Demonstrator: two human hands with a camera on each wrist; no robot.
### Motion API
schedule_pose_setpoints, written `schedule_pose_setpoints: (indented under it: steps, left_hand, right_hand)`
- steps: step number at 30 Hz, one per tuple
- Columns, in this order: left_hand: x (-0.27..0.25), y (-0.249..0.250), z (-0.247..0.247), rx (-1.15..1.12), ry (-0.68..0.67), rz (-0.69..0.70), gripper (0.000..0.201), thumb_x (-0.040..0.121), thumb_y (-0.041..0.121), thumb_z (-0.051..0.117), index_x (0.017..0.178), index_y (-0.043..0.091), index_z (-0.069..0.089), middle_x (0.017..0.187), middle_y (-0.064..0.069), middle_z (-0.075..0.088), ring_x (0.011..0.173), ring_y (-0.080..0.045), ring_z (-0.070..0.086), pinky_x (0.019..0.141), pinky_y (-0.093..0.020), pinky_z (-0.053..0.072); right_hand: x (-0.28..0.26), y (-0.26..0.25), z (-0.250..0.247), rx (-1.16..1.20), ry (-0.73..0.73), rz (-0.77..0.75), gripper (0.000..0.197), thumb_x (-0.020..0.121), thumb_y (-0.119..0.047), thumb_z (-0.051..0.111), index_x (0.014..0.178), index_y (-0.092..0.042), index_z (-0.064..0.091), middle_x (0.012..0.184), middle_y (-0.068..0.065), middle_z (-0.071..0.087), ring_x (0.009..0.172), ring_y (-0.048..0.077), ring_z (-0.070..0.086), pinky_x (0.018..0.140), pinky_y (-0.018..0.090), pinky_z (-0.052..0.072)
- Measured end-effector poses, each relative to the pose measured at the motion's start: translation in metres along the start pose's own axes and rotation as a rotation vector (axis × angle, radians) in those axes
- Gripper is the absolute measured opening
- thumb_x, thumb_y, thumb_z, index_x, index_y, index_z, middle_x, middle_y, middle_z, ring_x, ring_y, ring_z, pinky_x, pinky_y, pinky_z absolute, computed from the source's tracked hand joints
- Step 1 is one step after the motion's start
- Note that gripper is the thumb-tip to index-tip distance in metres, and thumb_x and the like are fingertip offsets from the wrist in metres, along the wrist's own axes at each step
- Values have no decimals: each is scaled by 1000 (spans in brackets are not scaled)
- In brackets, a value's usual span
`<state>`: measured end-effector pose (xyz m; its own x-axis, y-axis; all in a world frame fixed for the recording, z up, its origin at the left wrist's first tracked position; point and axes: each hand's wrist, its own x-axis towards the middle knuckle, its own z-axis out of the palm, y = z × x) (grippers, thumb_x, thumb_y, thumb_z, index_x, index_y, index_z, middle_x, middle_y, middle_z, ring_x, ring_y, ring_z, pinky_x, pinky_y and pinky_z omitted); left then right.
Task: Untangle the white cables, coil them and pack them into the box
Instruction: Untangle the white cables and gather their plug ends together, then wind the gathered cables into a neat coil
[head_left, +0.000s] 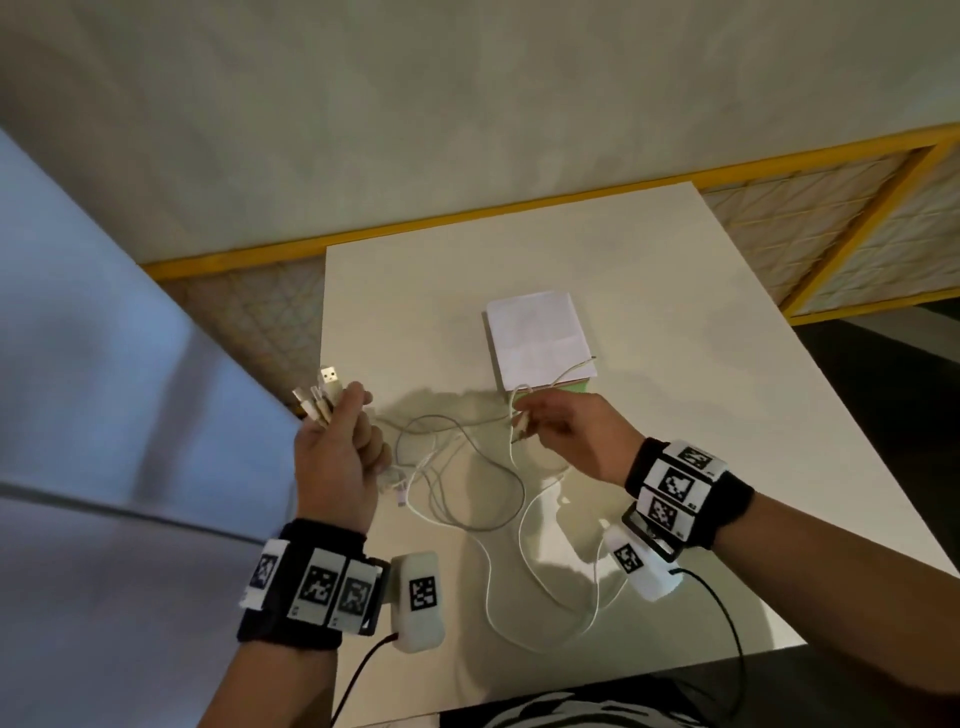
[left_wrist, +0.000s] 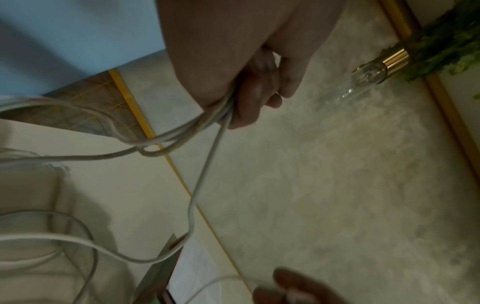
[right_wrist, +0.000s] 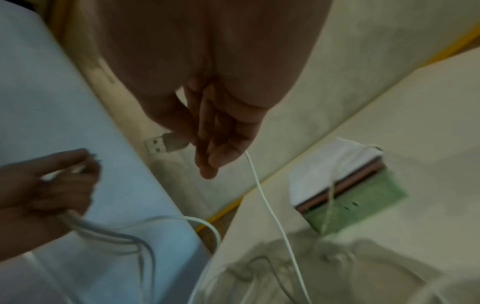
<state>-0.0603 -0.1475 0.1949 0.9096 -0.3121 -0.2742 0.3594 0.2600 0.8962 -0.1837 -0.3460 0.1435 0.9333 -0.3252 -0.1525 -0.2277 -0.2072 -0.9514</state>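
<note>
In both hands (head_left: 332, 447) — white cables (head_left: 467, 467)

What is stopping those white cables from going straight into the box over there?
The box looks closed, its white lid on top, with one cable draped over its near corner. The white cables also lie looped across each other on the table, their ends gripped by the left hand and right hand.

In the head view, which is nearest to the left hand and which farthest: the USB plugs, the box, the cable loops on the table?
1. USB plugs: held in the left hand.
2. Cable loops: right of it, on the table.
3. Box: farthest, beyond the right hand.
</note>
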Motion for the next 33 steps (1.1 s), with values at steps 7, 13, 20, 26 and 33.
schedule_pose_setpoints:
  steps: [7,13,20,26,33]
  left_hand:
    - [-1,-16,5,-45,-267,-41,30,91,17,52,65,17,38,43,10,27,37,-5,23,40,-20,25]
    - [2,-21,0,-17,-340,-39,25,82,28,66,75,9,52,50,3,41,44,-10,33,43,-22,31]
    - [6,-8,-14,6,-313,-76,26,89,28,58,77,6,61,61,-2,60,50,-9,54,45,-19,41]
    - [5,21,-19,-50,-328,-122,43,94,33,49,58,13,60,56,-2,56,54,-13,54,58,-26,48]
    - [7,57,-17,-108,-394,-120,48,89,52,43,53,20,48,49,2,46,44,-17,49,42,-25,46]
  right_hand:
    - [4,-69,41,-235,340,-179,11,82,-27,68,85,-16,70,62,-9,48,57,8,45,57,17,35]
    - [13,-92,90,-52,193,-68,15,80,-1,63,74,-14,65,62,3,65,50,5,60,51,14,45]
    - [20,-96,123,-115,332,-92,20,74,-4,67,79,-21,58,61,-6,58,53,4,52,53,17,44]
    - [21,-93,134,26,216,-115,75,67,-14,71,132,-23,33,92,-11,48,86,0,50,83,19,42]
    - [25,-123,131,222,-89,-36,42,85,-13,64,123,-15,46,76,3,64,66,23,64,59,30,52]
